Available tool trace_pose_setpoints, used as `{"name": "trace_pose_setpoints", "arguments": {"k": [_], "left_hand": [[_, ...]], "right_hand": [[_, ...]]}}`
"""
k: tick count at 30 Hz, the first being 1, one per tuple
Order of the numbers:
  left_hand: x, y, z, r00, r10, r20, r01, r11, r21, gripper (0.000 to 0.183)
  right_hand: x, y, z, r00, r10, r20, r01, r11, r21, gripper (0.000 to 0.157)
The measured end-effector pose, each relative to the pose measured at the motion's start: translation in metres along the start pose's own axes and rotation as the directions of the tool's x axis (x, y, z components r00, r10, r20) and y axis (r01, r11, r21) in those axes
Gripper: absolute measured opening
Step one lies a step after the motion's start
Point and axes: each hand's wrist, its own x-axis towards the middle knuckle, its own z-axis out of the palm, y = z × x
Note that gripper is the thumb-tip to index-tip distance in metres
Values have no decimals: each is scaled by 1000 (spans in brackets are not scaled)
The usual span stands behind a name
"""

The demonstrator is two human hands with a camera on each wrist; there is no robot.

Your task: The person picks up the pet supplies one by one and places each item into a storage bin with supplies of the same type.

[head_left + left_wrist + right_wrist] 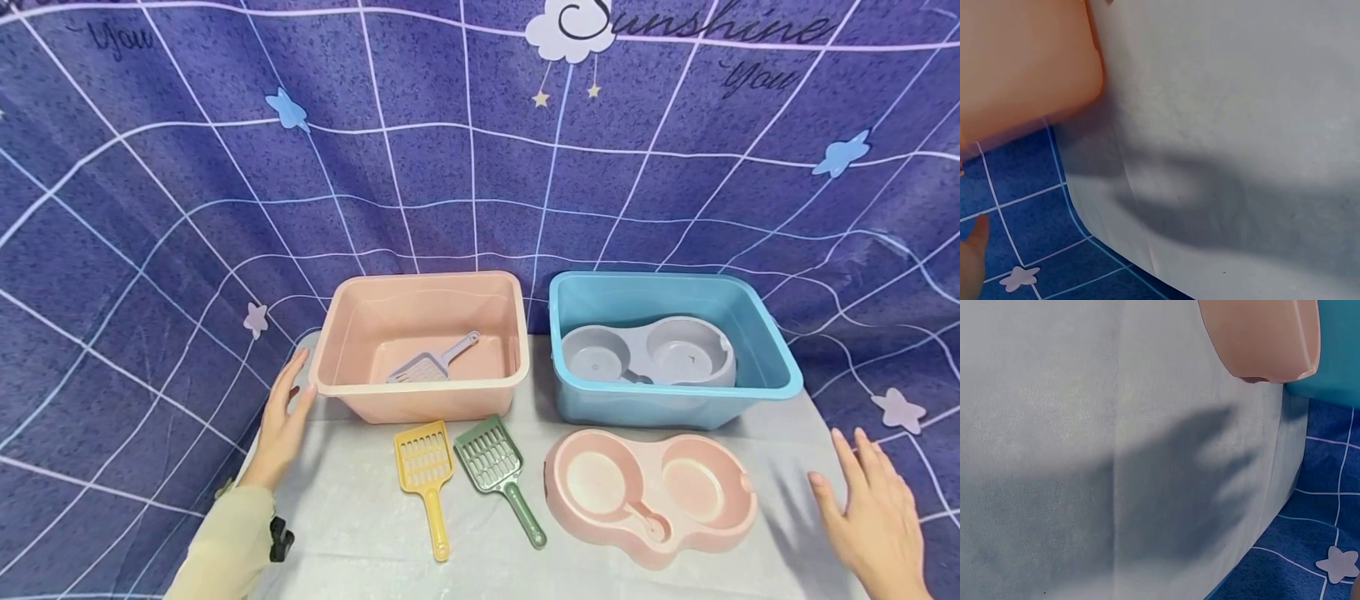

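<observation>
My left hand (279, 429) is beside the left end of a pink plastic bin (420, 403), its fingers loosely extended and holding nothing. Whether the thumb touches the bin's rim I cannot tell. Inside that bin lies a light purple slotted litter scoop (422, 367). Out to the right, my right hand (873, 517) hovers with spread fingers, nearest to a pink double pet bowl (652, 454). Behind this bowl stands a blue bin (645, 408) with a grey double pet bowl (636, 340) in it. Yellow (433, 508) and green (523, 512) litter scoops lie in front of the pink bin.
A light grey cloth covers the table (360, 533). A blue curtain (480, 167) with a white grid and stars hangs behind and around it. In the left wrist view, the pink bin (1029, 62) sits near the table's edge. Hand shadows fall on the cloth.
</observation>
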Motion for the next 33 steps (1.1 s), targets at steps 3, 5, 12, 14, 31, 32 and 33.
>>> {"name": "trace_pose_setpoints", "arguments": {"k": [3, 5, 12, 14, 31, 32, 33], "left_hand": [[5, -18, 1, 1000, -5, 16, 5, 1000, 13, 49], [9, -31, 3, 1000, -7, 21, 7, 1000, 22, 49], [15, -45, 7, 1000, -28, 13, 28, 1000, 5, 49], [16, -43, 7, 999, -34, 18, 34, 999, -13, 49], [27, -54, 15, 989, -143, 27, 143, 989, -26, 55], [28, -53, 15, 989, -145, 27, 146, 989, -27, 55], [28, -52, 15, 989, -146, 27, 147, 989, -29, 55]], "right_hand": [[-1, 0, 1, 1000, -1, -6, 1, 1000, 2, 61], [0, 1, 1, 1000, -2, -13, 2, 1000, 3, 61], [1, 0, 4, 1000, -18, -12, 18, 1000, 19, 60], [1, -1, 5, 1000, -21, -10, 22, 1000, 21, 60], [-1, -7, 7, 1000, -22, -7, 22, 999, 26, 59], [-1, -7, 8, 1000, -24, -9, 24, 999, 26, 59], [-1, -8, 8, 1000, -25, -12, 25, 999, 26, 59]]}}
